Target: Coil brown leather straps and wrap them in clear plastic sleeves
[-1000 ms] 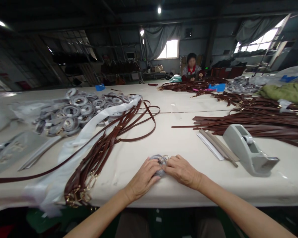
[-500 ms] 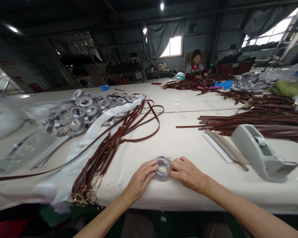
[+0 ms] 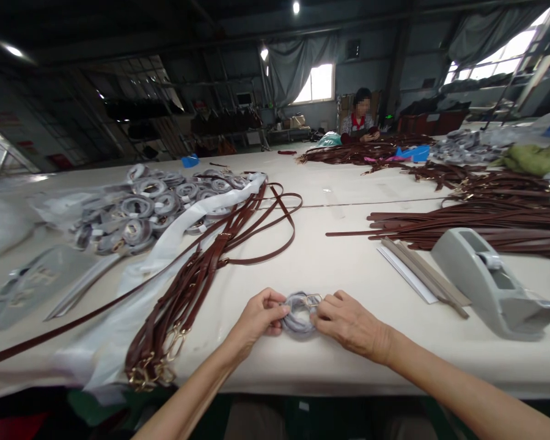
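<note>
Left hand point(image 3: 256, 319), right hand point(image 3: 351, 324); fingers pinched

left hand point(image 3: 256, 318) + right hand point(image 3: 348, 324) pinch grey coiled strap point(image 3: 297, 315) | brown straps point(image 3: 197, 281) left | tape dispenser point(image 3: 490, 281) right

We see a dim hall above a well-lit pale table point(image 3: 330, 269). Daylight glares white through the window point(image 3: 318, 82) at upper centre and another window point(image 3: 508, 52) at upper right, both blown out. Small ceiling lamps point(image 3: 296, 7) flare along the top edge. Shadows stay soft. Straight lines bow toward the frame's edges, and the lower left corner smears with blur.
</note>
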Demonstrator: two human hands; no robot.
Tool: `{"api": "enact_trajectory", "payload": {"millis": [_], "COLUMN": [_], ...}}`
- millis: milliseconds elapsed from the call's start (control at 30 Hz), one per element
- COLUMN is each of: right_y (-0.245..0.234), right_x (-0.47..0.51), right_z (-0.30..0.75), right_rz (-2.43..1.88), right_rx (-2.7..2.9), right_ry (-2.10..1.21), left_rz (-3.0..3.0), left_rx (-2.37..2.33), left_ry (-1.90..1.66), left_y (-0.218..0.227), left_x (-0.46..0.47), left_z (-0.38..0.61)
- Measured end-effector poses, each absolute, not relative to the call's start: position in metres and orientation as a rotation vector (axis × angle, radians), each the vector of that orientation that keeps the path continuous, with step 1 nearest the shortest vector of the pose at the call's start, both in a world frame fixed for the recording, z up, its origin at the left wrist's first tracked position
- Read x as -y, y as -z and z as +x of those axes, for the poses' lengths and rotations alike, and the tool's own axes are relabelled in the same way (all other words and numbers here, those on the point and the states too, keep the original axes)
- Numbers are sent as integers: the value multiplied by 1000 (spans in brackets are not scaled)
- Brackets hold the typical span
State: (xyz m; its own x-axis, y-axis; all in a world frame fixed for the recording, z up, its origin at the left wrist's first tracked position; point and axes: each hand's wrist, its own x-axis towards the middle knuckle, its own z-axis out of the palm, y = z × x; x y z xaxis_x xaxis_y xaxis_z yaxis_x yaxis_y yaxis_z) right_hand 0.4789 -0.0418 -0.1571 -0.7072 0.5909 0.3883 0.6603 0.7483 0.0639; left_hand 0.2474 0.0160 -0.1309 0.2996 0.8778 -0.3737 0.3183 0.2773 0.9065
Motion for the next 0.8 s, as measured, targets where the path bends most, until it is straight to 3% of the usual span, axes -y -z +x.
{"api": "enact_trajectory", "payload": {"millis": [800], "right_y": [152], "right_x": [41], "right_z": [476], "right_rz": [-1056], "right_rx": [2649], "right_ry": [247], "left_rz": [1229], "left_rx": [-1317], "left_ry": [-434], "left_y": [123], "left_x": [-20], "left_z": [256]}}
